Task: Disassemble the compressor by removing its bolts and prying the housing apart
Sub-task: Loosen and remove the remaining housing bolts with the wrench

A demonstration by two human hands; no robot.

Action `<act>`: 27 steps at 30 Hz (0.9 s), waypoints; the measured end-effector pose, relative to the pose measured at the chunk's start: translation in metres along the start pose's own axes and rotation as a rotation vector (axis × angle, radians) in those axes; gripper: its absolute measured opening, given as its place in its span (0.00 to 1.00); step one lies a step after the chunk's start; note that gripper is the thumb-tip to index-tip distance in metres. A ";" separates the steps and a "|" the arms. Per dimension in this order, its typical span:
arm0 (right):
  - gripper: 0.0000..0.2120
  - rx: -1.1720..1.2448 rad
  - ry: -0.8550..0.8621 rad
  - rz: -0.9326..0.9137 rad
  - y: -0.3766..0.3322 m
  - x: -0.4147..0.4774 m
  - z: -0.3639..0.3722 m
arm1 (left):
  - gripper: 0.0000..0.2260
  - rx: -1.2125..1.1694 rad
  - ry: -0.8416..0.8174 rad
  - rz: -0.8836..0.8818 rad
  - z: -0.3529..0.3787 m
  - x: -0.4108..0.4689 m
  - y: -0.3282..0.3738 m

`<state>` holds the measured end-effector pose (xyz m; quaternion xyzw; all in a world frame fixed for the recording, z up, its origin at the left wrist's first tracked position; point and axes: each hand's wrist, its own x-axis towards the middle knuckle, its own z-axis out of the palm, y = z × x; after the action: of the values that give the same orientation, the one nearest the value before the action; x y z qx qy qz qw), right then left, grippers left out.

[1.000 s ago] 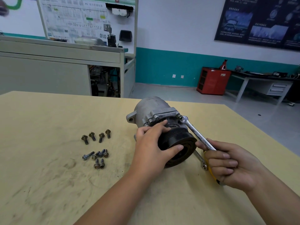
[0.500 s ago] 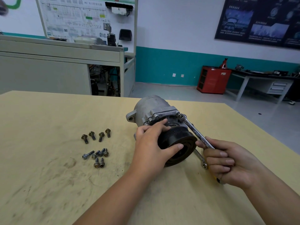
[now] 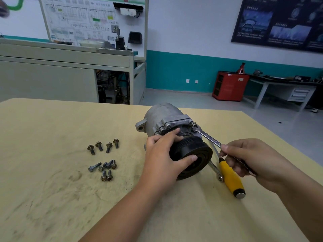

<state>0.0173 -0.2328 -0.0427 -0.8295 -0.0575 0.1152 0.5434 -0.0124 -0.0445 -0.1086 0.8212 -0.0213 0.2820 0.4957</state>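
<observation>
Compressor [image 3: 164, 116] is gripped at the pulley [image 3: 195, 151] by the left hand [image 3: 162, 159], while the right hand [image 3: 248, 159], clamped on the wrench [image 3: 206, 135], now sits higher, so the bolt [image 3: 194, 125] is probably loosening.

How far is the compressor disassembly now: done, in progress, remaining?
Done: many bolts lie loose on the table. In hand: the right hand grips a wrench set on a housing bolt while the left hand steadies the pulley. Left: that bolt, then prying; the housing looks closed and the screwdriver lies untouched.
</observation>
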 end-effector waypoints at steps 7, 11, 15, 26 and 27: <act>0.11 -0.446 0.177 -0.162 -0.014 -0.002 0.002 | 0.17 0.323 0.142 0.210 0.001 -0.008 0.016; 0.11 -0.770 0.346 -0.246 -0.017 -0.006 0.015 | 0.16 0.068 0.141 0.188 0.021 -0.020 0.047; 0.08 -1.101 0.400 -0.306 -0.021 -0.017 0.030 | 0.23 -0.319 -0.126 -0.486 0.036 -0.009 0.065; 0.12 -0.945 0.404 -0.320 -0.004 -0.018 0.033 | 0.27 -0.663 -0.143 -0.699 0.054 -0.003 0.070; 0.14 -0.899 0.402 -0.312 -0.001 -0.016 0.032 | 0.28 -0.664 -0.149 -0.706 0.055 -0.004 0.071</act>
<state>-0.0066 -0.2078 -0.0520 -0.9684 -0.1187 -0.1652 0.1445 -0.0137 -0.1266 -0.0731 0.5939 0.1344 0.0149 0.7931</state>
